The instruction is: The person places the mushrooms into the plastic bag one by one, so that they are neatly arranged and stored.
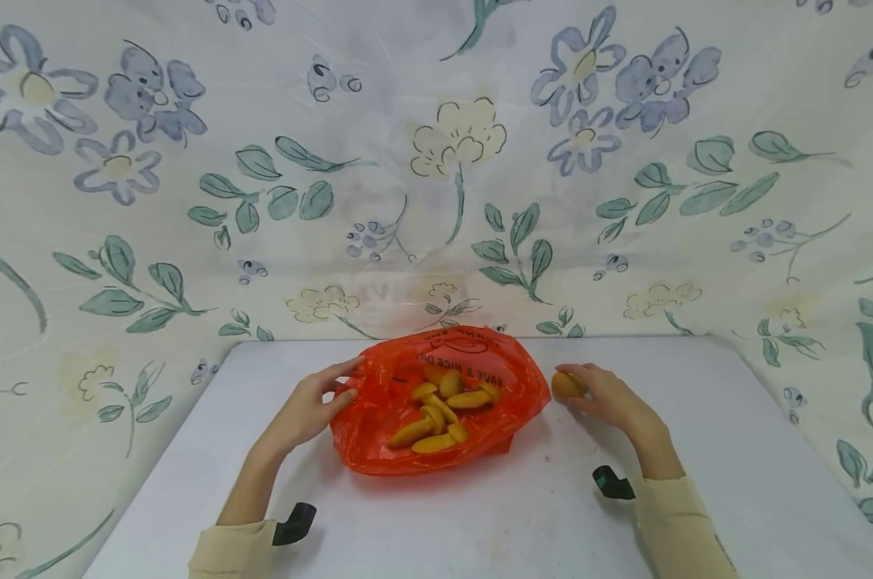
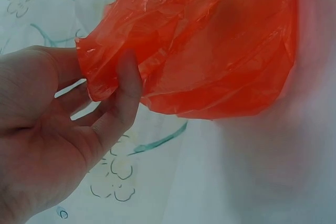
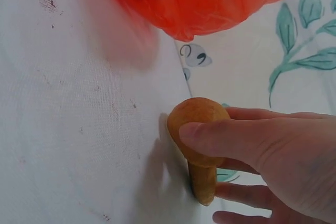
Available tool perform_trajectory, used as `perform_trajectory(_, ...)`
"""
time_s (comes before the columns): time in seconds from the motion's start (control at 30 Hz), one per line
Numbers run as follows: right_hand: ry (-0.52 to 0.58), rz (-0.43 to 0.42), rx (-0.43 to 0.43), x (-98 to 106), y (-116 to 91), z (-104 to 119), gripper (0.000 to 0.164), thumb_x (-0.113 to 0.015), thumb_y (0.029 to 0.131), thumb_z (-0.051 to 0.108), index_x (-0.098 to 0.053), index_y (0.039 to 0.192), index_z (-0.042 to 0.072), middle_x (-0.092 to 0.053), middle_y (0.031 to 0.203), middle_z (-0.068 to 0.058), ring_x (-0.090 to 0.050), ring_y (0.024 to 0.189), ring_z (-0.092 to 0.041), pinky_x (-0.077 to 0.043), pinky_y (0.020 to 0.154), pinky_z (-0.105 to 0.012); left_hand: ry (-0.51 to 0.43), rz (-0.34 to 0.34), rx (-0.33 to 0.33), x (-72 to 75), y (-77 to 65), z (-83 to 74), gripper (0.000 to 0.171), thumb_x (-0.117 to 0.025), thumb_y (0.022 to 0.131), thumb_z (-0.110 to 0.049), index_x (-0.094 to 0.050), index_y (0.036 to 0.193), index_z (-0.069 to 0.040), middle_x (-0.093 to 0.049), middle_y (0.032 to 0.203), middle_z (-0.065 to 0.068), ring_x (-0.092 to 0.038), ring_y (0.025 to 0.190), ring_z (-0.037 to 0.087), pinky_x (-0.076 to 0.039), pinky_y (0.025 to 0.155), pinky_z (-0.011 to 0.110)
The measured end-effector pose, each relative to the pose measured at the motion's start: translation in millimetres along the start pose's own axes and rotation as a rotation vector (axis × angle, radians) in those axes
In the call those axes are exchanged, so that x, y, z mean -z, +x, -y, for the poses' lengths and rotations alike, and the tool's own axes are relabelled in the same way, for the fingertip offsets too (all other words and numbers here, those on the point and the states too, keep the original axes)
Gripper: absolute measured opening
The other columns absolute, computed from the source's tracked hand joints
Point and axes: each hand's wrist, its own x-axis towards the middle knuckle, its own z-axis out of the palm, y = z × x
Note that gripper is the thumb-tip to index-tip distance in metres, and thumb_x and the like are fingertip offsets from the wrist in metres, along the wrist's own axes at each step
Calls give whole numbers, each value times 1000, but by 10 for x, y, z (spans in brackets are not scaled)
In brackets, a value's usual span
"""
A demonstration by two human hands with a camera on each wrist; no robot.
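Note:
A red plastic bag (image 1: pixel 367 458) lies with its mouth wide apart at the middle of the table, printed lettering showing at its back. Inside it are several yellow-brown mushrooms (image 1: pixel 411 434). My left hand (image 1: pixel 312 412) pinches the bag's left edge; in the left wrist view the thin film passes between thumb and fingers. To the right of the bag, my right hand (image 1: pixel 612 399) holds one more mushroom (image 3: pixel 195 109) by its round cap, thumb across the front. Its stem points down beside the lower fingers in the right wrist view.
The white table (image 1: pixel 509 523) has a few small reddish specks near its middle. Behind and along the sides hangs a flower-printed cloth (image 1: pixel 379 177). A dark wrist mount (image 1: pixel 295 524) juts inward from the left sleeve, another mount (image 1: pixel 613 483) from the right.

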Motion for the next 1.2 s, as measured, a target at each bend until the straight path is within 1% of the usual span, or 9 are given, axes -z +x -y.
perform_trajectory(0.13,-2,-26,38,6,-2,-12,55,-70,90,16,-51,141,11,-57,134,-20,-53,123,-38,-47,101,-58,0,-3,-1,0,0,4,54,-60,95,-7,-47,147,-16,-59,136,18,-62,111,35,-61,78,29)
perform_trajectory(0.23,4,-51,75,15,-2,-22,55,-69,91,16,-49,142,7,-58,133,-21,-54,121,-38,-47,102,-57,3,-2,-9,-2,0,3,53,-60,96,-8,-47,147,-15,-59,135,18,-62,111,34,-61,79,29)
perform_trajectory(0.37,10,-70,105,20,-4,-34,56,-68,92,16,-47,142,4,-59,132,-21,-55,120,-38,-47,103,-56,8,-5,-23,-6,-2,-1,53,-60,96,-8,-47,146,-15,-60,134,18,-63,110,34,-61,79,29)
perform_trajectory(0.63,35,-59,101,54,-23,-31,56,-66,93,16,-44,143,1,-57,136,-22,-54,123,-39,-45,105,-57,10,-10,-37,1,-9,-14,52,-60,95,-7,-47,146,-13,-61,132,19,-63,107,33,-61,78,29)
perform_trajectory(0.8,27,-64,102,95,-29,-23,56,-64,94,17,-42,144,1,-57,136,-22,-54,124,-40,-45,104,-57,7,-13,-42,1,-2,-19,52,-59,95,-7,-47,146,-12,-60,133,19,-63,107,33,-61,78,29)
perform_trajectory(0.9,17,-66,100,114,-36,-26,57,-63,95,19,-41,144,1,-56,136,-22,-54,125,-40,-46,104,-56,8,-11,-31,-3,0,-15,53,-60,95,-7,-47,146,-14,-60,133,18,-63,108,32,-61,78,28)
perform_trajectory(1.0,17,-72,102,139,-47,-19,58,-62,96,20,-40,145,0,-55,138,-23,-54,125,-40,-46,104,-57,17,-12,-39,-3,-5,-14,53,-60,95,-7,-47,146,-12,-61,132,19,-63,107,33,-61,78,29)
perform_trajectory(1.2,22,-90,109,199,-86,18,58,-61,97,21,-39,145,-1,-56,136,-24,-55,122,-41,-47,102,-57,14,-15,-45,8,-10,-14,53,-59,95,-6,-47,146,-13,-60,133,19,-63,108,33,-61,78,29)
